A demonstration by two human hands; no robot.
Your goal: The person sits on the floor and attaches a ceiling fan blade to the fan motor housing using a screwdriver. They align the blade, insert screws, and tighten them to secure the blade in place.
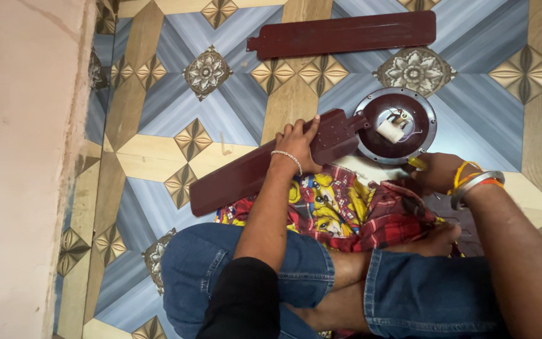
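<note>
Two maroon fan blades (265,166), left hand (297,145) pressing the nearer one, right hand (437,172) gripping a yellow-handled tool (416,163), one motor housing (396,125).

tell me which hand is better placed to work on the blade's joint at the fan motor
Right, probably. The right hand sits by the fan motor holding a yellow-handled tool, while the left hand presses flat on the attached blade, steadying it.
</note>
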